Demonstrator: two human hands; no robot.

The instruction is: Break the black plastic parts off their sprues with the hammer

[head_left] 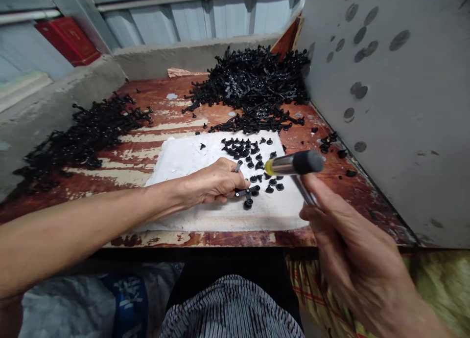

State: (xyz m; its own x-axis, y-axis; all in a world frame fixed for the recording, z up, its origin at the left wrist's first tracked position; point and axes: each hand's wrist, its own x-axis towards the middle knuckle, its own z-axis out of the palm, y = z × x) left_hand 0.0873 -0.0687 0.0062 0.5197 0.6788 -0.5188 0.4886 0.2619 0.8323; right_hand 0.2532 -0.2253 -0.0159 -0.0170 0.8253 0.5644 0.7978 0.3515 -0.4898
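Observation:
My right hand (352, 235) is wrapped round the metal handle of a small hammer (290, 164). The hammer has a black rubber face and a yellow face, and it is raised over the right of a white board (187, 171). On that board my left hand (222, 179) is closed, with a small black link-shaped part (238, 166) between its fingers. By the fingertips lies a black piece with crossed arms and round ends (248, 193); whether the fingers grip it too I cannot tell. Several loose black round-headed pegs (238, 147) lie just beyond.
A large heap of black parts (257, 78) fills the back of the worn red-brown table (154, 127). Another heap (88, 132) lies at the left. A grey panel (396, 113) with dark round spots borders the right side. A red box (68, 40) sits at the back left.

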